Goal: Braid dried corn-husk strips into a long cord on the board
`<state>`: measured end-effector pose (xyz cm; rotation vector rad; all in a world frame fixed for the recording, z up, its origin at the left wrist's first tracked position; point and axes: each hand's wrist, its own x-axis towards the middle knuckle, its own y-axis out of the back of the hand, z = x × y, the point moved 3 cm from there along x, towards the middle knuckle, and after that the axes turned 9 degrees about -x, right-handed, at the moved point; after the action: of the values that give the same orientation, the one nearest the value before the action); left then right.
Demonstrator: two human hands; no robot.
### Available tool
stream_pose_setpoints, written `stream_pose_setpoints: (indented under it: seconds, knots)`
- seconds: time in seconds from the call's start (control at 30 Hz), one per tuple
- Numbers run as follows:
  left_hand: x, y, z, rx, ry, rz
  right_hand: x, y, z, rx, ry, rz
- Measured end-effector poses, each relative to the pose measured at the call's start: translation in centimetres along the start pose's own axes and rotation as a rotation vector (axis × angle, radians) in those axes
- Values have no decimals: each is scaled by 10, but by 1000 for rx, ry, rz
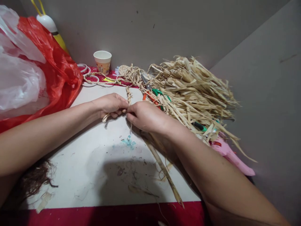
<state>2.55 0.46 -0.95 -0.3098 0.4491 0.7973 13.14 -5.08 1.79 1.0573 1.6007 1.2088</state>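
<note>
A braided straw cord (128,94) lies on the white board and runs down toward me between both hands. My left hand (114,104) pinches its near end from the left, and a short folded straw end (106,117) sticks out below those fingers. Pressed close against it, my right hand (147,116) is closed with thumb and fingers on the same strands; its fingertips are partly hidden. Long loose straw strips (164,169) trail from under my right hand toward the board's front edge.
A heap of dried straw (195,91) fills the back right, with green-handled scissors (157,92) and a pink tool, apparently a glue gun (231,155), beside it. A paper cup (102,62), white rings (90,81) and a red plastic bag (56,69) stand left on the white board's (82,163) far side.
</note>
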Motion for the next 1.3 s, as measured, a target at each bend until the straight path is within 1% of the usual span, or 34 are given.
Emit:
stream_pose_setpoints:
  seconds: [0.07, 0.13, 0.2, 0.27, 0.3, 0.37, 0.5, 0.67, 0.77, 0.83, 0.93, 1.03, 1.17, 1.3]
  knots:
    - [-1, 1, 1, -11, 18, -4, -3, 6, 2, 97, 24, -63]
    - [-3, 2, 3, -45, 36, -33, -5, 14, 10, 267, -5, -72]
    - [-5, 3, 5, -73, 44, -76, -3, 20, 22, 424, -102, 7]
    - [-6, 3, 6, -85, 48, -119, 0, 20, 33, 499, -194, 75]
    - [-6, 3, 7, -90, 45, -134, 2, 17, 36, 512, -214, 74]
    - [-6, 4, 6, -96, 36, -151, 7, 9, 37, 540, -197, 16]
    - [-3, 4, 5, -86, 7, -151, 13, -5, 33, 706, -154, -133]
    - [-4, 3, 4, 5, -11, -130, 17, -12, 36, 882, -182, -206]
    - [-6, 2, 6, 104, -46, -112, 19, -16, 37, 996, -173, -255]
    - [-7, 2, 6, 190, -87, -85, 19, -19, 38, 1033, -182, -261]
    - [-7, 4, 8, 355, -143, -42, 20, -21, 36, 1043, -217, -231]
    - [-10, 4, 12, 547, -166, -9, 21, -23, 33, 1032, -253, -200]
    - [-16, 3, 20, 823, -189, 97, 21, -24, 32, 997, -281, -155]
    - [-22, -4, 25, 1029, -306, 185, 20, -24, 30, 996, -301, -124]
